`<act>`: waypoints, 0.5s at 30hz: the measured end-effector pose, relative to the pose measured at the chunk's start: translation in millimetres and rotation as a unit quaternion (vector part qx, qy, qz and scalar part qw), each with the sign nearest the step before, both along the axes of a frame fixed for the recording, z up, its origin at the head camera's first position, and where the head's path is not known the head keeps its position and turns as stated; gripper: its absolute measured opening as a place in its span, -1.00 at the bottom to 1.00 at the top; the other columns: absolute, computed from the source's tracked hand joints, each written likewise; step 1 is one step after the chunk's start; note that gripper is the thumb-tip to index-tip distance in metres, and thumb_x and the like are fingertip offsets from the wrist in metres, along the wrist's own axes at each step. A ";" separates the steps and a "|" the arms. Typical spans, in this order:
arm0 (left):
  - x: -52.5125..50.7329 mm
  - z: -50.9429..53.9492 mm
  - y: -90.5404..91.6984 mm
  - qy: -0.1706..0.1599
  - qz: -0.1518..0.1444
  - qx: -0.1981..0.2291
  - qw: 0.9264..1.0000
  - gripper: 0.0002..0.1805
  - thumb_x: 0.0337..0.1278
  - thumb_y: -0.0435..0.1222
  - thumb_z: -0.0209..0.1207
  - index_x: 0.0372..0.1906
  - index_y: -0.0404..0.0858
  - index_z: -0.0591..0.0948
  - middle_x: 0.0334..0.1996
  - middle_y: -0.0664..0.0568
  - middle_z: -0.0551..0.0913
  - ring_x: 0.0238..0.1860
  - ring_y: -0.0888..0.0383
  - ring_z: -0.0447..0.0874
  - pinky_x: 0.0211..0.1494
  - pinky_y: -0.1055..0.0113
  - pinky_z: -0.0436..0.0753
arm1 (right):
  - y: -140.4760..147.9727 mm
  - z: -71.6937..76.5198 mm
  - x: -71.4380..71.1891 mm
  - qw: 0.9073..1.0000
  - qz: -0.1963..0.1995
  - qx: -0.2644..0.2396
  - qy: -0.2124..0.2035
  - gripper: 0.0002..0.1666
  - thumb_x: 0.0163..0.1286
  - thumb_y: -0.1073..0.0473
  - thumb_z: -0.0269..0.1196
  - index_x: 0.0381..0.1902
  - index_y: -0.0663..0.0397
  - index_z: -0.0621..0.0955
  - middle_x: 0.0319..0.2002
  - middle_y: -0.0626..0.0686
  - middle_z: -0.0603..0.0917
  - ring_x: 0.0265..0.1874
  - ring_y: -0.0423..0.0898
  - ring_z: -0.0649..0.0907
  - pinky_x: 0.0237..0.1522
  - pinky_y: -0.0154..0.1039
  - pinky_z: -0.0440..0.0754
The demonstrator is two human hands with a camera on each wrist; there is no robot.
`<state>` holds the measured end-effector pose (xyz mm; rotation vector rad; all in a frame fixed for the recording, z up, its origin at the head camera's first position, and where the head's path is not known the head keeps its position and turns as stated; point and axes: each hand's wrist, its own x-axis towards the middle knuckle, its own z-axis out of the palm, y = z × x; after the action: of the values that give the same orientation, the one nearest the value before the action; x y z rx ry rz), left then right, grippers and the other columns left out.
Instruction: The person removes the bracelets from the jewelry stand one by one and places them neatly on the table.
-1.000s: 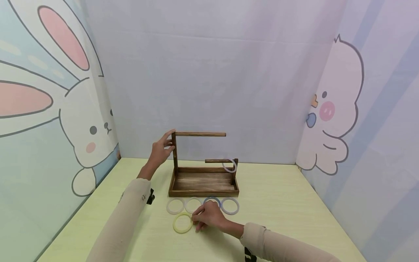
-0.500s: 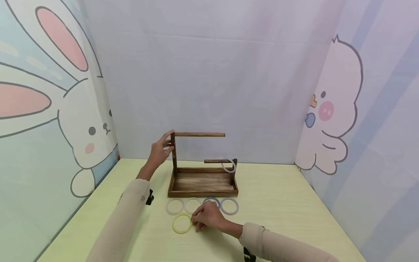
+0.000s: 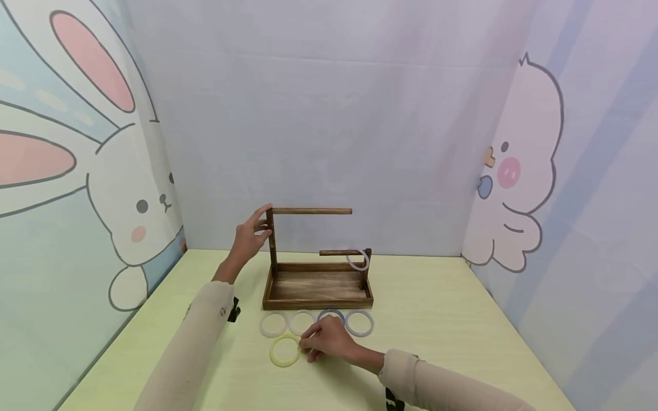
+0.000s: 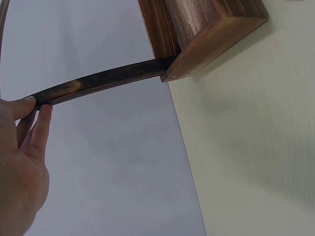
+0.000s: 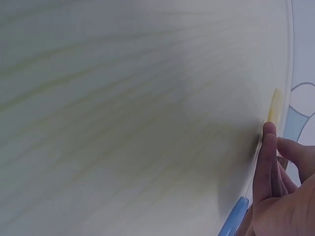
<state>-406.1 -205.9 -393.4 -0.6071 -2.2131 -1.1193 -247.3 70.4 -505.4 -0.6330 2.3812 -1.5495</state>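
My left hand (image 3: 250,237) holds the tall left post of a dark wooden bangle stand (image 3: 317,305) near its top. In the left wrist view, thumb and fingers pinch that post (image 4: 108,77) from both sides. My right hand (image 3: 331,341) is low over the table, its thumb and fingertips pinching the right edge of a yellow bangle (image 3: 271,353), which lies flat. The right wrist view shows the yellow bangle (image 5: 275,104) edge-on at the fingertips. Behind the hand a blue bangle (image 3: 329,311) is partly hidden. A pale bangle (image 3: 358,269) hangs on the lower bar.
Beside the blue bangle, in a row before the stand's tray, lie two whitish bangles, one far left (image 3: 261,324) and one (image 3: 290,324) next to it, and a lavender bangle (image 3: 372,323) at right. The stand's upper bar (image 3: 313,211) juts rightward. Printed cloth walls enclose the table.
The head view has shifted slightly. Both hands keep their places on the stand and at the yellow bangle; nothing else has visibly moved.
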 end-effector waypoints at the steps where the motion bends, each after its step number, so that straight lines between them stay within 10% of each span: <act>1: 0.3 0.2 0.2 0.001 -0.002 0.001 1.000 -0.17 0.28 -0.61 0.28 0.57 -0.03 0.37 0.06 -0.42 0.71 0.03 -0.29 0.77 -0.04 -0.08 0.80 | 1.1 0.6 -0.3 1.000 0.001 -0.001 0.001 -0.91 0.30 0.30 0.47 -0.28 0.25 0.83 -0.50 0.12 0.80 -0.63 0.03 0.79 -0.58 -0.22 0.77; 15: -0.6 -0.1 0.9 -0.005 0.005 -0.002 1.000 -0.14 0.27 -0.62 0.27 0.58 0.02 0.35 0.07 -0.42 0.70 0.04 -0.28 0.77 -0.05 -0.07 0.80 | 25.5 8.1 -12.3 0.998 0.000 -0.008 0.057 -0.85 0.35 0.26 0.46 -0.19 0.26 0.80 -0.37 0.14 0.83 -0.51 0.09 0.82 -0.53 -0.19 0.80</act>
<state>-406.6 -205.0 -393.6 -0.5938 -2.2251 -1.1156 -259.6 95.9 -497.3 -0.7455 2.4517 -1.5748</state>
